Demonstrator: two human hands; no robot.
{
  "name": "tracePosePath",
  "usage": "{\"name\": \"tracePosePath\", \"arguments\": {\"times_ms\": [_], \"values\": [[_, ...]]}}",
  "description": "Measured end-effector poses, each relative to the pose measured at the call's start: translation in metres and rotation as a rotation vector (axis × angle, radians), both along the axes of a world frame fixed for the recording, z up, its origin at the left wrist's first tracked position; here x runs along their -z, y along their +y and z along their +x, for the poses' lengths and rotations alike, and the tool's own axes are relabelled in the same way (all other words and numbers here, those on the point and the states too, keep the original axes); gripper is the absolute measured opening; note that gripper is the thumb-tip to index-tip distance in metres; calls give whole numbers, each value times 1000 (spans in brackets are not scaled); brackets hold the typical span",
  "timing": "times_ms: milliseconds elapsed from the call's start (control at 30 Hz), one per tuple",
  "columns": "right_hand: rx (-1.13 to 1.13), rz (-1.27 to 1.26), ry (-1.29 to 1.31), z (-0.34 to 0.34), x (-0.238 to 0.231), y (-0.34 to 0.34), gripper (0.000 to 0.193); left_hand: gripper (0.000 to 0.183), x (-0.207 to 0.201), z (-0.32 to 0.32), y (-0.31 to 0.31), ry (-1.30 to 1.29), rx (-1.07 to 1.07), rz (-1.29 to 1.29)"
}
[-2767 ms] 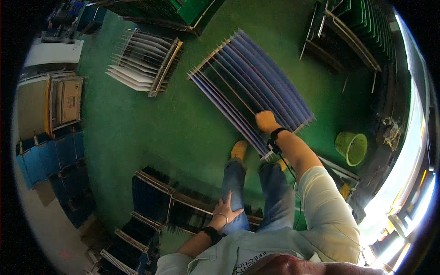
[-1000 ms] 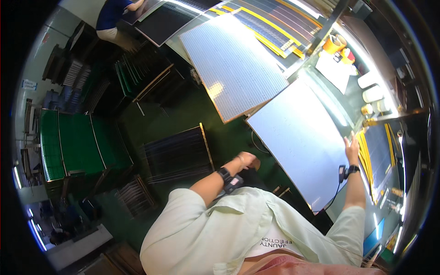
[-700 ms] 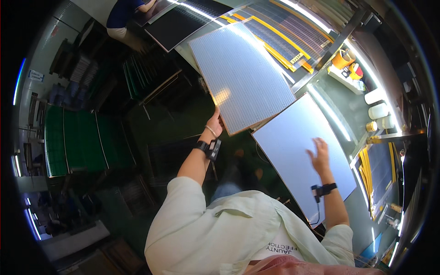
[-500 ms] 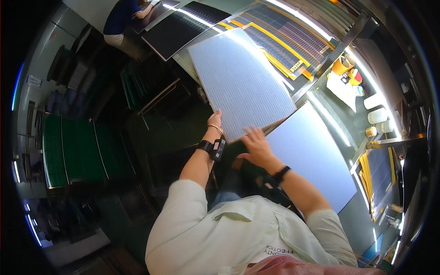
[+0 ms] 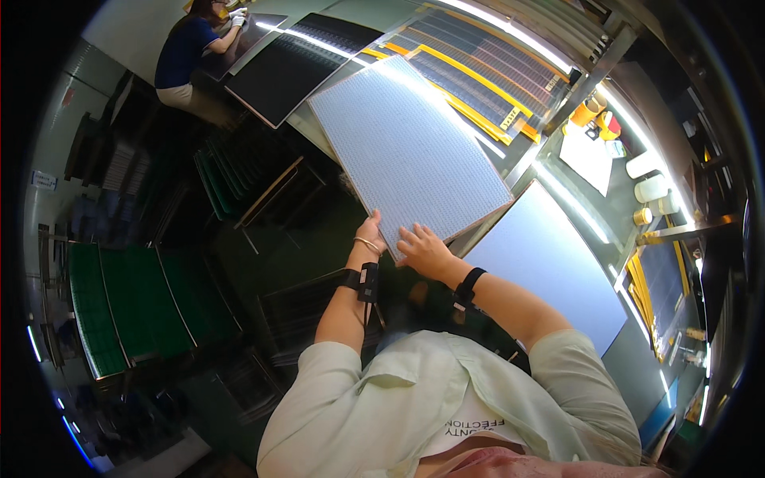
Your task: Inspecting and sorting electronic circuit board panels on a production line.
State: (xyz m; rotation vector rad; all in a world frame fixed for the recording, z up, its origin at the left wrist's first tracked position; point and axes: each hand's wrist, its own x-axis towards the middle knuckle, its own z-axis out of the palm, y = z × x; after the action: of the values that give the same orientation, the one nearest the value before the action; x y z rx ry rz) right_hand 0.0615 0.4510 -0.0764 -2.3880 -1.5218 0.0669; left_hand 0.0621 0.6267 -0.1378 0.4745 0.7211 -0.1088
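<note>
- Left hand [image 5: 370,233], grip closed on the textured panel [image 5: 414,143] at its left edge!
- Right hand [image 5: 425,253] over its near edge, closure unclear!
- Smooth panel [image 5: 550,267] just right!

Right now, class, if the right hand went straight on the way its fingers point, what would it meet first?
Probably the left hand, at the edge of the pale panel; the right hand's fingers already overlap the panel's near corner. Depth is unclear.
</note>
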Motion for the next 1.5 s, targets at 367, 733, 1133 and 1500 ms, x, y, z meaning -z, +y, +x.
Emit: {"name": "tracePosePath", "arguments": {"times_ms": [367,733,1133,1500], "values": [[405,204,417,27,-40,-7,6,68,-29,-10,13,-33,-26,-169],[667,298,-482,151,-200,-30,13,50,21,44,72,255,227,345],[471,648,-527,46,-360,-148,20,54,1,44,46,502,125,929],[1159,1075,13,-136,-273,-317,27,99,-95,51,-31,-432,415,-434]]}}
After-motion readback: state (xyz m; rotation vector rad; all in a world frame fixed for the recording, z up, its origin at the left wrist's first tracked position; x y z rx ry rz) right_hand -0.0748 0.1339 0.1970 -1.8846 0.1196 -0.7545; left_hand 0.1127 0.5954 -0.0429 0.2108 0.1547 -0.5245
